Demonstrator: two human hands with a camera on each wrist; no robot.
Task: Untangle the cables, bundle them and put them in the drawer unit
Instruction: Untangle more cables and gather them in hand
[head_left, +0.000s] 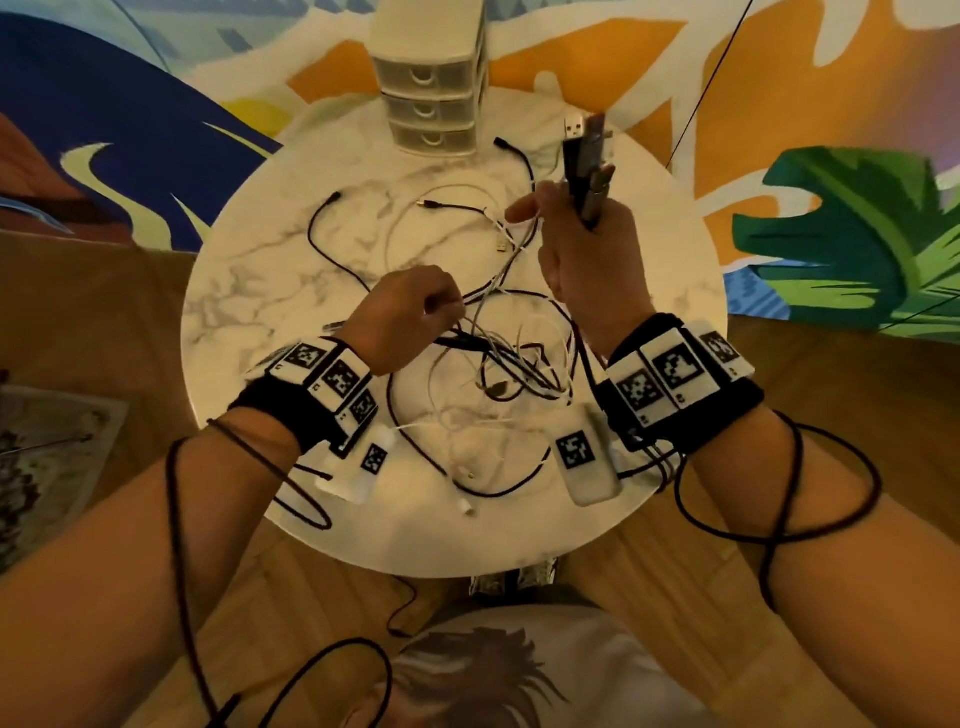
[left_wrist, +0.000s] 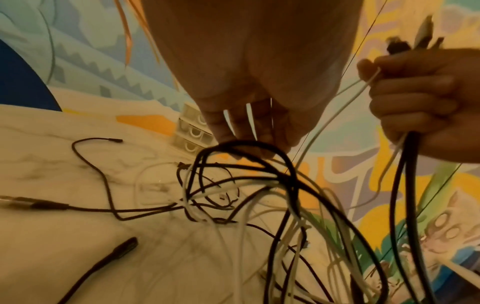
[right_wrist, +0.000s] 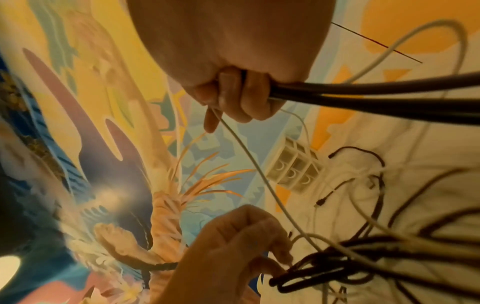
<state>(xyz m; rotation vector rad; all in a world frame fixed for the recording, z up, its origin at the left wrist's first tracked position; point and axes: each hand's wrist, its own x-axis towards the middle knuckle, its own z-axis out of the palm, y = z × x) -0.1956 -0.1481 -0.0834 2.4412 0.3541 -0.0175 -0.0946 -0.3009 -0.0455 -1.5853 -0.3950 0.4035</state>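
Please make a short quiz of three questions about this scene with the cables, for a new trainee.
1. True or false: the right hand grips several cable ends that point upward.
2. What do the fingers of the left hand hold? A) a drawer handle B) cable loops from the tangle C) nothing
3. How many drawers does the drawer unit show, and are they closed?

Key: 1 true; 2 B; 3 three, all closed.

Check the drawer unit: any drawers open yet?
All shut. In the head view the three drawer fronts of the drawer unit sit flush, handles aligned; the right wrist view shows the same. Contents: cannot tell.
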